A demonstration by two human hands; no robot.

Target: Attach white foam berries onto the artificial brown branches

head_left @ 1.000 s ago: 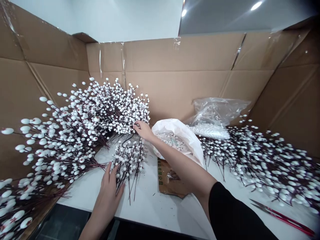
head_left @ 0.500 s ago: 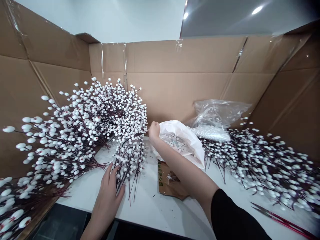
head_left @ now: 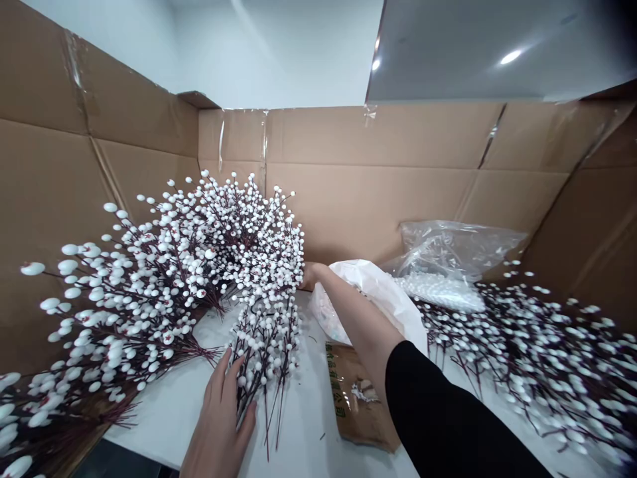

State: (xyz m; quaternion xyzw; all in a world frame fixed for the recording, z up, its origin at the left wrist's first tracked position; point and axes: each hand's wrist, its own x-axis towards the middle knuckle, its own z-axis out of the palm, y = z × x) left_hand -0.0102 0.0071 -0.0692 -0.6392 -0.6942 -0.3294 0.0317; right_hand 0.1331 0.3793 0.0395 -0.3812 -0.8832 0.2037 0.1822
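A small bunch of dark-stemmed sprigs with white berries (head_left: 266, 345) lies on the white table (head_left: 179, 411). My left hand (head_left: 221, 421) rests flat on its stems, fingers stretched out. My right arm in a black sleeve reaches forward across the table; my right hand (head_left: 309, 273) is at the right edge of a big heap of berry branches (head_left: 199, 265). Its fingers are hidden behind the berries, so I cannot see whether they hold anything.
A white plastic bag (head_left: 378, 299) and a clear bag of white beads (head_left: 448, 265) stand behind my right arm. A brown paper piece (head_left: 355, 398) lies under it. More berry sprigs (head_left: 537, 352) cover the right side. Cardboard walls (head_left: 373, 186) enclose the table.
My right hand left the heap's front, closed near the white bag, then moved back to the heap's right edge. The view shifted down and closer. My left hand stayed on the stems.
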